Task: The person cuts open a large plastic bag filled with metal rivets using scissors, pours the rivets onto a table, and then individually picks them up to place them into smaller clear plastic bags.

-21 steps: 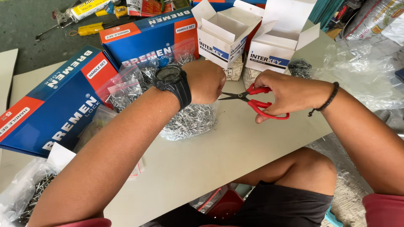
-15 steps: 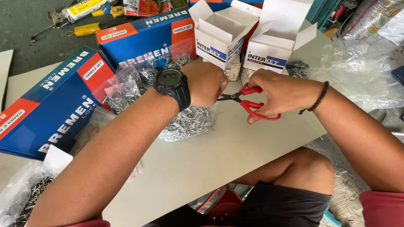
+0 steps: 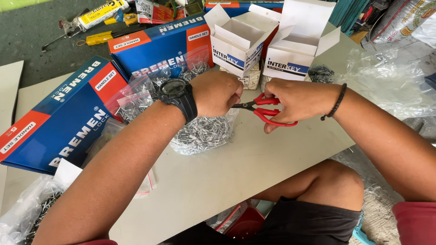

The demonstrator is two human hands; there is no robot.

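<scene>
We hold the red-handled scissors [image 3: 268, 111] in our right hand [image 3: 297, 100], fingers curled through the loops; the blades are nearly closed and point left, toward our left hand [image 3: 217, 93]; that hand is closed into a fist on the top of the clear plastic bag of small metal fasteners [image 3: 204, 134], which rests on the pale table [image 3: 227, 181] beneath the wrist. Compared with half a second ago, the right hand has moved leftward and the blade tips now meet the gathered plastic at the left fist; we judge that the cut at the bag's neck is beginning. Two open white boxes [image 3: 240, 45] stand just behind; blue cartons [image 3: 68, 122] lie to the left.
</scene>
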